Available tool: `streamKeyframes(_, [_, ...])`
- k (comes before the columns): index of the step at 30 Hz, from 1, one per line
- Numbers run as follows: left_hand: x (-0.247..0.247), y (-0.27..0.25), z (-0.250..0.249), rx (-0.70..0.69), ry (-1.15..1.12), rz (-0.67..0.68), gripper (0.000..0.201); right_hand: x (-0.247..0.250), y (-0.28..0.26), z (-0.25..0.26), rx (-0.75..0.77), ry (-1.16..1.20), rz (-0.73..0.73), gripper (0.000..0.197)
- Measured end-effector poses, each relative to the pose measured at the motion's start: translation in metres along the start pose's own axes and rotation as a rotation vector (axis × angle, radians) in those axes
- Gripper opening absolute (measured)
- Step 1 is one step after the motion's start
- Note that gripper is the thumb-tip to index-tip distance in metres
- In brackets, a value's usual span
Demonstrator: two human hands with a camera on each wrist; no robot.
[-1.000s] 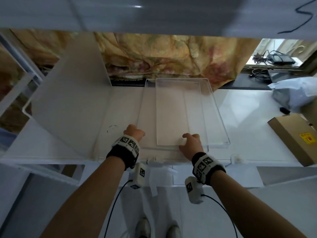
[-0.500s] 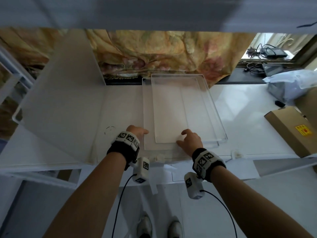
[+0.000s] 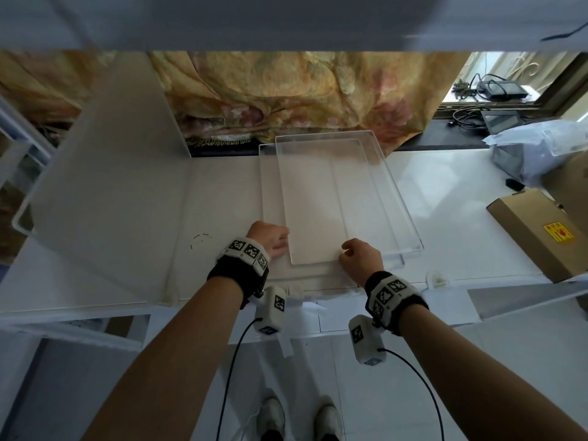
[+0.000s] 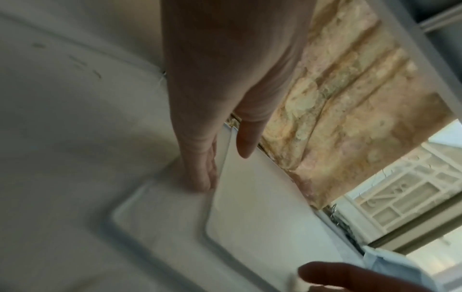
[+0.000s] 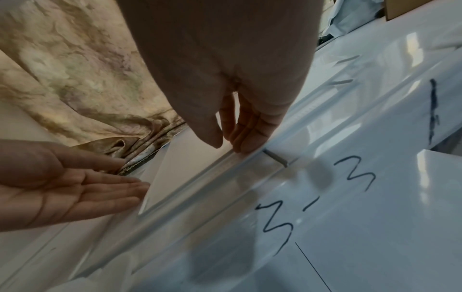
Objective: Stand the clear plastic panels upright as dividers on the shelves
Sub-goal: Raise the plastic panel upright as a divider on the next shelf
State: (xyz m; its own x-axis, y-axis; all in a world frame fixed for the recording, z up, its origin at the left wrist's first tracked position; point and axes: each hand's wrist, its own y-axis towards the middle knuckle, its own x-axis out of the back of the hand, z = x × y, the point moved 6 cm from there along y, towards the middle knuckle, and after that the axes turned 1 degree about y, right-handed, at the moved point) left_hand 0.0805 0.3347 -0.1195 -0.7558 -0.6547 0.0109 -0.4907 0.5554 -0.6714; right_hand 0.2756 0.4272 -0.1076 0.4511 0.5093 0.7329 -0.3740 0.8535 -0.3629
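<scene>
Several clear plastic panels lie flat in a stack on the white shelf [image 3: 445, 192]. The top panel [image 3: 343, 198] sits askew on the lower panel [image 3: 269, 189]. My left hand [image 3: 273, 240] lies flat, and its straight fingers [image 4: 203, 171] touch the top panel [image 4: 262, 207] at its near-left edge, thumb above it. The fingertips [image 5: 246, 138] of my right hand [image 3: 356, 254] rest on the near edge of the top panel [image 5: 190, 164], with the thumb just over it. Neither hand grips the panel. At the left a frosted panel [image 3: 105, 186] stands upright.
A brown cardboard box [image 3: 541, 233] and a crumpled plastic bag [image 3: 537, 148] lie at the shelf's right. A floral curtain [image 3: 286, 90] hangs behind. Another shelf board [image 3: 222, 20] runs close overhead. The mark "3-3" [image 5: 312, 199] is written on the shelf's front.
My left hand has slid right to the top panel's near-left corner. My right hand has stayed at the near edge. The top panel has turned slightly on the stack.
</scene>
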Motion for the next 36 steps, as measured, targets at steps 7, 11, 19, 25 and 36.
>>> streamKeyframes(7, [-0.016, 0.008, -0.003, 0.035, 0.086, -0.052, 0.025, 0.003, 0.000, -0.003, 0.033, -0.021, -0.019, 0.033])
streamKeyframes(11, [-0.022, 0.010, -0.007, 0.034, 0.132, -0.034, 0.036, 0.004, -0.001, -0.003, 0.064, 0.036, 0.002, 0.036])
streamKeyframes(19, [-0.026, -0.026, -0.056, -0.205, 0.119, 0.069, 0.034, 0.034, -0.011, 0.009, 0.172, -0.053, -0.119, 0.049])
streamKeyframes(25, [-0.025, -0.078, -0.113, -0.380, 0.095, 0.140, 0.023, 0.052, -0.018, 0.027, 0.046, -0.256, -0.187, 0.050])
streamKeyframes(36, [-0.037, -0.132, -0.153, -0.550, -0.013, 0.327, 0.018, 0.055, -0.051, 0.107, 0.326, -0.196, -0.313, 0.034])
